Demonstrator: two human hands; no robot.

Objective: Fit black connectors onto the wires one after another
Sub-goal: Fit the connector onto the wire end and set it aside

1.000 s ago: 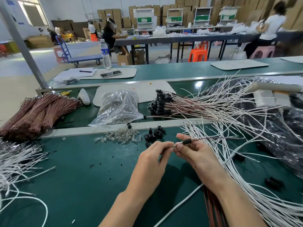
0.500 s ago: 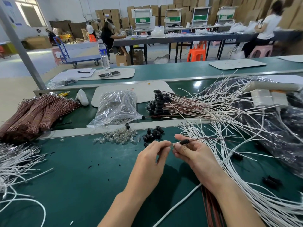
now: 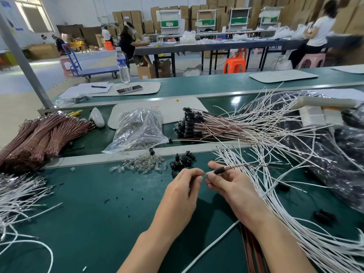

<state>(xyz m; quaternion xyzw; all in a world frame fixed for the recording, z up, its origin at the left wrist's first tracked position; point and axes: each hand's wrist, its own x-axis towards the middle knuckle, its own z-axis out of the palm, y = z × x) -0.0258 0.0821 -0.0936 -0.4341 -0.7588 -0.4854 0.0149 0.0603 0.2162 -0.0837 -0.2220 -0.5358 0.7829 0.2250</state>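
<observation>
A black connector (image 3: 219,171), seated on a thin brown wire (image 3: 248,166), is pinched above the green bench (image 3: 98,213) by the right hand (image 3: 226,186), and its near end is nipped by the fingertips of the left hand (image 3: 183,186). Loose connectors (image 3: 182,161) and clear bulbs (image 3: 141,165) are heaped just beyond. White wires (image 3: 275,194) are sprawled beside the right hand.

Hardly anything here can be read. The white board (image 3: 177,109) on the counter (image 3: 197,89) has a small red handwritten mark near its top edge, a few strokes like an "N" or a "Z", too small to be sure. The water bottle (image 3: 122,66) has a blue label with print too fine to make out. The cardboard boxes (image 3: 126,16) at the back carry white stickers and the posters (image 3: 9,10) on the left wall show blue print, none of it legible.
</observation>
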